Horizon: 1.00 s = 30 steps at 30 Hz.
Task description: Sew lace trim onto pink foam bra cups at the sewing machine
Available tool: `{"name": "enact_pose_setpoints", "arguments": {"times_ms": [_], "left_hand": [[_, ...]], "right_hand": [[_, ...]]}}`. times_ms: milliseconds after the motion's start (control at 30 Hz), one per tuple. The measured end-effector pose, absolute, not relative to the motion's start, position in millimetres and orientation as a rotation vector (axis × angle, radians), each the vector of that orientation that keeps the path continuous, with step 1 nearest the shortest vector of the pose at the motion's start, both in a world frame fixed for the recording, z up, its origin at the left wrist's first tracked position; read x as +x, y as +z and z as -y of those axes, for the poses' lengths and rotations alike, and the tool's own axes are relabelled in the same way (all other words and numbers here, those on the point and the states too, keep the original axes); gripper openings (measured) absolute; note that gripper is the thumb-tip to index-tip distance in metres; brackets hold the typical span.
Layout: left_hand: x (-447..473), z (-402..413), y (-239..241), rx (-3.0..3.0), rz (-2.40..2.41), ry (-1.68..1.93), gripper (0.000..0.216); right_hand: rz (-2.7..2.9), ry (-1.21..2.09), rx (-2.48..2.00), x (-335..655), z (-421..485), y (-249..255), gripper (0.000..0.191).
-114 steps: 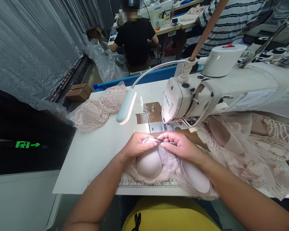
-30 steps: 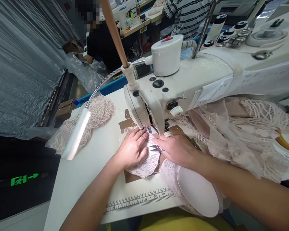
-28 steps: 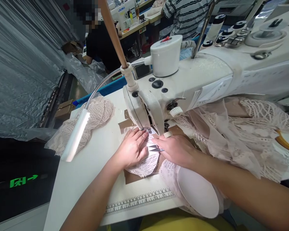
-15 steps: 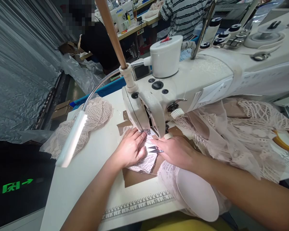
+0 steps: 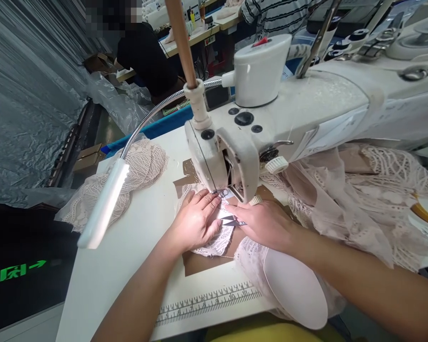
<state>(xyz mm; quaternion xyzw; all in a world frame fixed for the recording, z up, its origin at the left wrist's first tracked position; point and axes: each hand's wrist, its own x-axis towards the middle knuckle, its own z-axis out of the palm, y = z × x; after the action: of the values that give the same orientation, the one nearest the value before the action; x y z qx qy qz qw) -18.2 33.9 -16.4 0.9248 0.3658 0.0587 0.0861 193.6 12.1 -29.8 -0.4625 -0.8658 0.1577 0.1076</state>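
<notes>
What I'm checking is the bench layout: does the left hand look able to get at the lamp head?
Probably yes: nothing seems to stand between the left hand and the lamp head, though the hand would have to lift off the lace piece.

A white surface [image 5: 128, 266] has a ruler scale [image 5: 207, 303] along its near edge. A pale lace bundle [image 5: 146, 164] overhangs its left side. Brown patches [image 5: 199, 266] lie mid-surface, partly under a lace piece [image 5: 214, 244]. At right, more lace [image 5: 367, 204] lies heaped; a smooth cup [image 5: 296, 285] overhangs the near edge.
</notes>
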Motion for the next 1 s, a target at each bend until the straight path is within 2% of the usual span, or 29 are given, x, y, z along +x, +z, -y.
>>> {"name": "enact_pose_setpoints", "arguments": {"times_ms": [267,467,767,833,900,1000], "left_hand": [[-15.9,-27.1,-21.6,2.798,-1.02,0.292,0.038],[-10.5,-22.1,-16.2,2.834,-1.037,0.266,0.034],[-16.7,-23.0,-10.7,2.763,-1.016,0.295,0.029],[-23.0,-25.6,-5.2,2.704,-1.158,0.348,0.026],[-33.4,-29.1,1.3,2.616,-1.516,0.354,0.026],[-52.3,-33.2,8.2,2.458,-1.968,0.105,0.029]], "right_hand": [[2.516,0.477,-1.25,198.9,-11.3,-35.6,0.03],[2.462,0.473,-1.264,199.7,-11.9,-32.8,0.016],[2.425,0.436,-1.334,203.7,-11.6,-26.3,0.021],[2.455,0.49,-1.268,203.5,-10.9,-25.4,0.027],[2.511,0.543,-1.206,203.1,-10.2,-25.7,0.03],[2.575,0.577,-1.162,202.3,-9.3,-27.9,0.029]]}}
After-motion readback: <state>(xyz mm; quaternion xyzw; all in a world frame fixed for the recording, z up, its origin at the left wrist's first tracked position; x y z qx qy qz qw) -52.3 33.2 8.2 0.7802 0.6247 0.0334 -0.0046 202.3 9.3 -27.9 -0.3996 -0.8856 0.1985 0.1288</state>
